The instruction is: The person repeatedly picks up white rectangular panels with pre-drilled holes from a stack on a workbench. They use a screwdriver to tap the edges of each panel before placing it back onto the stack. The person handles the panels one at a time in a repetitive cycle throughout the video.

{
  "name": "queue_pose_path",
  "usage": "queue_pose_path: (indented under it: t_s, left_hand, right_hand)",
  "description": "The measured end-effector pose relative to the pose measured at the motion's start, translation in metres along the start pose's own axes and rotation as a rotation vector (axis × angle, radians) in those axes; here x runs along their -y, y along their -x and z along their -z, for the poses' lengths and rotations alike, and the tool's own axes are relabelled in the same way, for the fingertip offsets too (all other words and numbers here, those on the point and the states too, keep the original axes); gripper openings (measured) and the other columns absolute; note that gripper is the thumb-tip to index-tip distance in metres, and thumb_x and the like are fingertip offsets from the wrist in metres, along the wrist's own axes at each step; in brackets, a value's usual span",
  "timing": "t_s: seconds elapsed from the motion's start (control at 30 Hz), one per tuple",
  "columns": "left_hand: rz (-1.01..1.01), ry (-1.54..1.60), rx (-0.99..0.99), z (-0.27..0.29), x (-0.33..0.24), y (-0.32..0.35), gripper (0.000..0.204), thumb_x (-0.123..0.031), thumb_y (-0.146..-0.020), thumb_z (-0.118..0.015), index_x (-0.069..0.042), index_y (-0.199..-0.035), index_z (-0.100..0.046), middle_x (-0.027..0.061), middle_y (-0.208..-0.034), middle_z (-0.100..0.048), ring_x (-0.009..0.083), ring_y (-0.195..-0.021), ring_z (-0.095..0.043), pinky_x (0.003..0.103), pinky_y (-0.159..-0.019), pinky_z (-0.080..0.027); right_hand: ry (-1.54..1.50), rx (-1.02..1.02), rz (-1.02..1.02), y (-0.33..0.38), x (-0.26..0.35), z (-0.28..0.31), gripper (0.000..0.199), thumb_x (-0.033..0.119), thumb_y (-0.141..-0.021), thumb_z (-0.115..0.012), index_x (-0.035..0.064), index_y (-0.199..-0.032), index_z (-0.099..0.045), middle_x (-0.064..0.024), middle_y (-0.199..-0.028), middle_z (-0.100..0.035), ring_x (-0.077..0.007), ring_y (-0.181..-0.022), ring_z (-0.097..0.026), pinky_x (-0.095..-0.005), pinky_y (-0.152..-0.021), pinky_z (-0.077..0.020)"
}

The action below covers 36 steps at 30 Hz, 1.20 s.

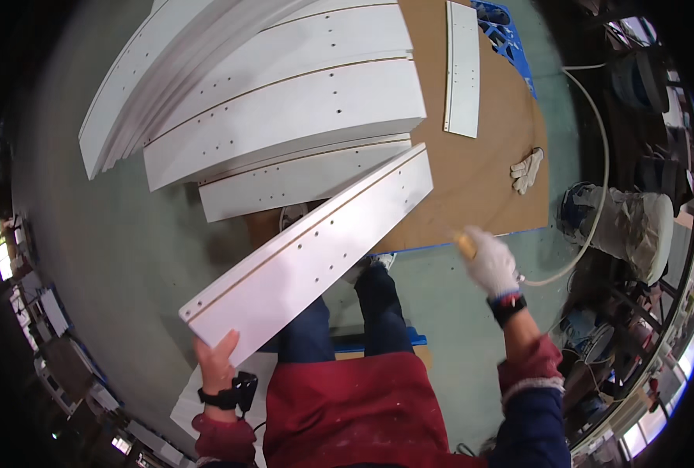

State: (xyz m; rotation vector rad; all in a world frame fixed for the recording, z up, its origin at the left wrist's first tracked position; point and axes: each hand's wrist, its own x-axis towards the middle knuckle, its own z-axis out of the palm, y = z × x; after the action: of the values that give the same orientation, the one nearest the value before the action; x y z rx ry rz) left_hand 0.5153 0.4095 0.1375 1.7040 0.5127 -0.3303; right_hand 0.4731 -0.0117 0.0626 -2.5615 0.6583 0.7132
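My bare left hand (216,363) is closed on the near left end of a long white board (316,248). This board slants up to the right, with a groove along one long edge and several small holes in its face. Its far end lies over the edge of a brown-topped work surface (479,187). To the right of the board, apart from it, my right hand (489,265) in a white glove is closed around a yellow-handled tool (465,246). The tool's tip is blurred. A pale hose (603,156) runs to this hand.
Stacks of similar white boards (285,101) fill the far left. One narrow white board (462,70) lies apart at the far right of the brown surface, above a loose work glove (526,170). A wrapped, bulky object (628,230) stands on the right.
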Motion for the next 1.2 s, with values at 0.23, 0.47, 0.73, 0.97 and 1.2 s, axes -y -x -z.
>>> queue_pose_path:
  t_s: [0.23,0.47,0.73,0.97,1.2]
  left_hand:
    - [-0.605,-0.823,0.692,0.009,-0.092,0.025,0.033,-0.008,-0.073,-0.07,0.005,-0.102,-0.062,0.0185,-0.096,-0.067,0.0329,-0.079,-0.068,0.035,-0.07,-0.055]
    - [-1.099,-1.3,1.327,-0.058,-0.152,0.03,0.023,-0.01,-0.081,-0.057,0.002,-0.1,-0.063,0.0181,-0.105,-0.064,0.029,-0.099,-0.063,0.037,-0.078,-0.054]
    - [-1.328,-1.376,1.7,-0.081,-0.143,0.019,0.028,-0.014,-0.08,-0.055,0.004,-0.101,-0.061,0.0196,-0.105,-0.063,0.0297,-0.097,-0.062,0.039,-0.076,-0.052]
    - [-1.113,-1.166,1.505,-0.085,-0.142,0.016,0.027,-0.009,-0.077,-0.058,0.002,-0.102,-0.063,0.0154,-0.107,-0.065,0.0249,-0.101,-0.063,0.034,-0.079,-0.054]
    - [-0.105,-0.879,0.699,-0.029,-0.167,0.013,0.033,-0.009,-0.077,-0.072,0.002,-0.106,-0.063,0.0146,-0.095,-0.068,0.0241,-0.084,-0.067,0.03,-0.076,-0.052]
  right_hand:
    - [-0.313,0.077,-0.221,0.051,-0.051,0.025,0.038,0.018,-0.072,-0.071,0.0169,-0.109,-0.064,-0.0125,-0.098,-0.067,-0.0323,-0.09,-0.065,-0.0383,-0.076,-0.0528]
    - [-0.363,0.362,0.279,0.103,-0.028,0.04,0.032,0.021,-0.071,-0.071,0.0149,-0.102,-0.065,-0.0114,-0.09,-0.066,-0.0335,-0.084,-0.064,-0.038,-0.07,-0.0534]
    - [-0.466,0.317,0.447,0.101,-0.004,0.041,0.033,0.024,-0.075,-0.065,0.0155,-0.107,-0.063,-0.0097,-0.076,-0.061,-0.0325,-0.073,-0.063,-0.0412,-0.064,-0.0517]
    - [-0.324,0.22,0.298,0.103,-0.048,-0.01,0.028,0.021,-0.072,-0.07,0.0126,-0.098,-0.062,-0.0113,-0.086,-0.063,-0.0335,-0.08,-0.062,-0.0415,-0.066,-0.0512]
    - [-0.118,-0.06,0.174,0.087,-0.137,-0.034,0.023,0.022,-0.068,-0.073,0.0135,-0.087,-0.061,-0.0114,-0.078,-0.058,-0.0338,-0.074,-0.058,-0.0422,-0.064,-0.0487]
